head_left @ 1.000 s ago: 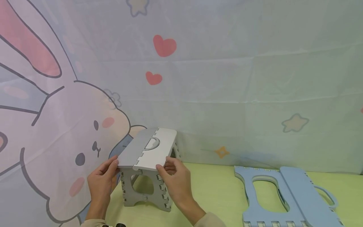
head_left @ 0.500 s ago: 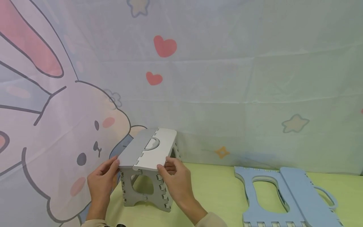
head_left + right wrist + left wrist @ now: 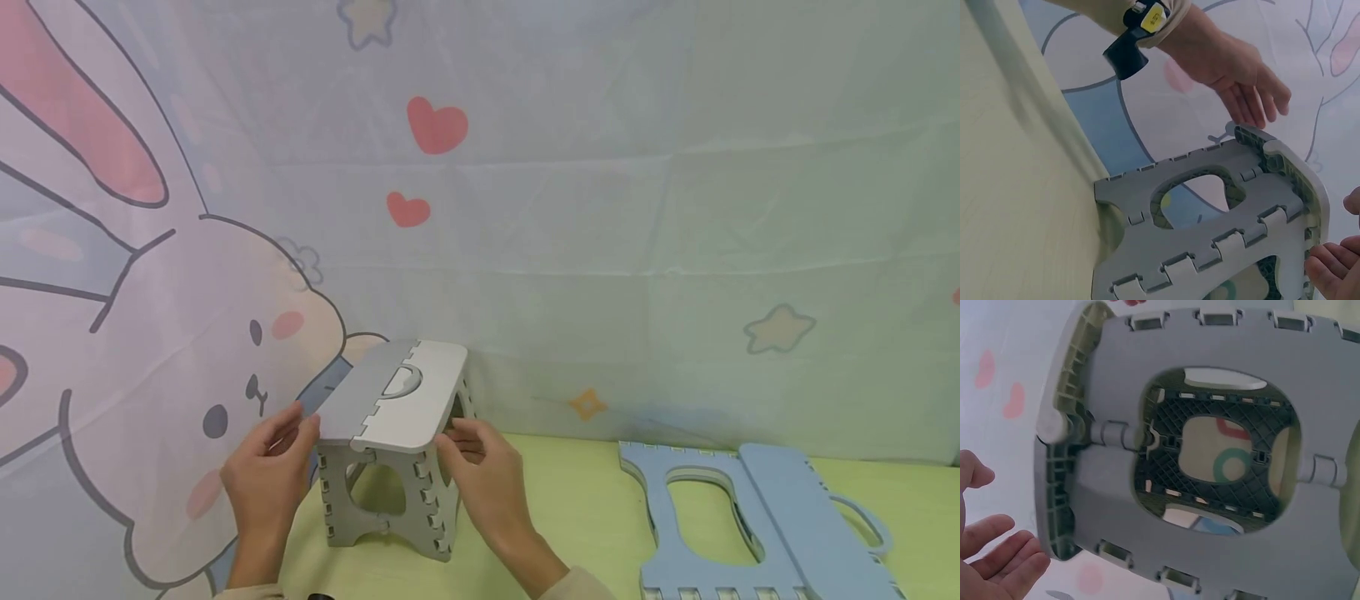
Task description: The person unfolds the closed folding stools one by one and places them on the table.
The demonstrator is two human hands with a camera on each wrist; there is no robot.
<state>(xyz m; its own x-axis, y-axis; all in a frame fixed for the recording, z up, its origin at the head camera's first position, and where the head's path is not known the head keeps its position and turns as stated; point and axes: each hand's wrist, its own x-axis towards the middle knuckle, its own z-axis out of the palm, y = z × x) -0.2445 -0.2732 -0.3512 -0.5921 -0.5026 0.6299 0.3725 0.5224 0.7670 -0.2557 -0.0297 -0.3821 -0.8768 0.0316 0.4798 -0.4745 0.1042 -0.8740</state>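
Note:
A grey-and-white folding stool stands upright on its unfolded legs, left of centre in the head view. Its two top halves meet at a hinge line and slope slightly away from it. By the left edge of the top is my left hand, fingers loosely bent and spread, gripping nothing. My right hand is at the right edge, thumb and fingers apart. In the right wrist view the right fingers are close to the white edge; whether they touch is unclear. The left wrist view shows the stool's end panel with its oval opening.
A blue folding stool lies folded flat on the green tabletop at the right. Behind the table hangs a printed cloth with a rabbit and hearts. The grey stool stands near this cloth.
Both hands have let go of the stool's top edges and drawn slightly outward, the right one to the right and the left one leftward. The stool stays in place.

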